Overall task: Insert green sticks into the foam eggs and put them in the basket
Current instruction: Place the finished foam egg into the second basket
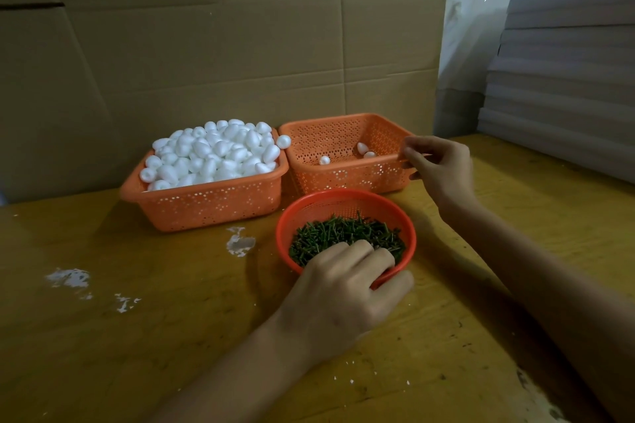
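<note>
My left hand (343,295) curls its fingers into the green sticks (343,230); grip indeterminate. My right hand (443,168) is pinched over the basket (343,178) rim; contents indeterminate.

Two orange rectangular perforated plastic baskets: the left basket (206,206) holds a heap of white foam eggs (213,154) too numerous to count, plus one single egg (283,141) at its far right corner. The right basket (343,177) holds three eggs, one in front (324,160) and a pair behind (362,148). One round red plastic mesh basket (343,197) holds short green sticks (343,230) beyond counting; two bare hands appear, the left hand (343,288) and the right hand (443,168).
</note>
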Tool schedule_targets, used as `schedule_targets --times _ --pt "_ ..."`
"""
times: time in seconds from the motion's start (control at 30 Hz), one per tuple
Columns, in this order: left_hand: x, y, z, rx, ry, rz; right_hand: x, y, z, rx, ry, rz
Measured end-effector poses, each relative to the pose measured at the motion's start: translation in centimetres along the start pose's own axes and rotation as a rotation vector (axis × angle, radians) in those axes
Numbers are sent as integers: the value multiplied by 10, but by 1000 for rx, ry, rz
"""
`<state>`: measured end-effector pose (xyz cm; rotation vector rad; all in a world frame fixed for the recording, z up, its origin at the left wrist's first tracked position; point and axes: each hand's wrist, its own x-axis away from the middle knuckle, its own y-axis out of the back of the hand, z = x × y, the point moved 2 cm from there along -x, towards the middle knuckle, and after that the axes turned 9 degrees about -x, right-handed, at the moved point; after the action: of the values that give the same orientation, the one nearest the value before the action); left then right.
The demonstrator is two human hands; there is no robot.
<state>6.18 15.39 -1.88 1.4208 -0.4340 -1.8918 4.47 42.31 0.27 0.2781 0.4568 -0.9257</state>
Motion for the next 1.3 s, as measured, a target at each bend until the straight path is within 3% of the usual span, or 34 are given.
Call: schedule_targets --times 0.13,0.3,0.5,0.6,0.67,0.9,1.07,1.3 --pt "2 -3 1 -21 12 -15 1 1 0 41 11 10" --pt "3 -7 3 -51 42 -3 10 -5 19 124 161 43" --pt "5 -7 12 -35 109 28 39 -33 52 129 299 581" --pt "4 -8 12 -59 140 7 58 -49 58 228 297 898" --pt "5 -8 13 -88 170 -16 69 -56 55 282 277 1019" --pt "6 -11 13 -81 197 -16 72 -56 54 348 242 1030" --pt "4 -4 13 54 302 -99 74 -58 54 602 304 1084" --pt "5 5 55 80 659 -281 77 -60 64 602 237 1093"
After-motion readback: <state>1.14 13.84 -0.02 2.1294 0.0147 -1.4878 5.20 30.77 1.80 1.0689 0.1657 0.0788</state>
